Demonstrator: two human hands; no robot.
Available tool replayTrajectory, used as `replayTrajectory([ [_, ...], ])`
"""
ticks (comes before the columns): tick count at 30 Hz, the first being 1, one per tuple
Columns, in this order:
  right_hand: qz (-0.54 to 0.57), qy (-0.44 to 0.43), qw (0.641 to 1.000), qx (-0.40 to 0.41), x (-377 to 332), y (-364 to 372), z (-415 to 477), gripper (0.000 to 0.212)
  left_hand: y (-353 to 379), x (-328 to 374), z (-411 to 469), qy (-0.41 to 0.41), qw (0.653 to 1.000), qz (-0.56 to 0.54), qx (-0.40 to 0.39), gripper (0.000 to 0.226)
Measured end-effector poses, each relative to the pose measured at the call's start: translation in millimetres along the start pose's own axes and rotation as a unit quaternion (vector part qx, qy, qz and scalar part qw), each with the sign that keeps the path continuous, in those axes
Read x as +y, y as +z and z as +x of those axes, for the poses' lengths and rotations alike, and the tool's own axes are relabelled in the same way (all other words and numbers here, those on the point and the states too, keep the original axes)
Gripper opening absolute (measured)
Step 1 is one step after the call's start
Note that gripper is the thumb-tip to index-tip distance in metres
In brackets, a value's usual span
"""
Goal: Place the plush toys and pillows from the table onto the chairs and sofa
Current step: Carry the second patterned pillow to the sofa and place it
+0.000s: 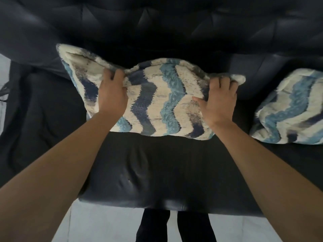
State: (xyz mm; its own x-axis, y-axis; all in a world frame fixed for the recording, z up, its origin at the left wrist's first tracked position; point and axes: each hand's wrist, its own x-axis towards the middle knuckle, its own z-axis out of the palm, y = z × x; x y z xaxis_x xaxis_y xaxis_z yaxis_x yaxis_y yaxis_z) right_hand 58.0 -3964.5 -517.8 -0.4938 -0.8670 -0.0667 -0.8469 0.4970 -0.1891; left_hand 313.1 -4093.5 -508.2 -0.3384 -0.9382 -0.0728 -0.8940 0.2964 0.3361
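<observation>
The zigzag-striped pillow [152,98] stands on the dark sofa [157,172] seat against its backrest, gripped along its top edge by the left hand [112,91] and right hand [218,100]. To the right of the right hand, a second matching pillow [290,109] lies on the seat.

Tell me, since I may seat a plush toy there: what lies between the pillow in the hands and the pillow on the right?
Nothing: the head view shows only bare dark sofa between the held pillow and the second pillow.
</observation>
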Motion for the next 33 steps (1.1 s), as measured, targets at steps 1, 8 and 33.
replayTrajectory([
  [1,0.005,0.000,1.000,0.026,2.6,-3.9,-5.8,0.061,-3.3,1.2,-5.7,0.007,1.000,-0.012,0.021,0.026],
  [8,0.066,0.001,0.996,0.060,18.8,6.5,0.4,0.077,3.2,11.7,-3.6,-0.007,0.998,-0.037,0.054,0.027],
  [33,0.226,0.142,0.964,0.017,-31.4,72.1,-67.9,0.127,75.8,-14.5,-71.1,-0.355,0.863,-0.360,0.015,0.132],
])
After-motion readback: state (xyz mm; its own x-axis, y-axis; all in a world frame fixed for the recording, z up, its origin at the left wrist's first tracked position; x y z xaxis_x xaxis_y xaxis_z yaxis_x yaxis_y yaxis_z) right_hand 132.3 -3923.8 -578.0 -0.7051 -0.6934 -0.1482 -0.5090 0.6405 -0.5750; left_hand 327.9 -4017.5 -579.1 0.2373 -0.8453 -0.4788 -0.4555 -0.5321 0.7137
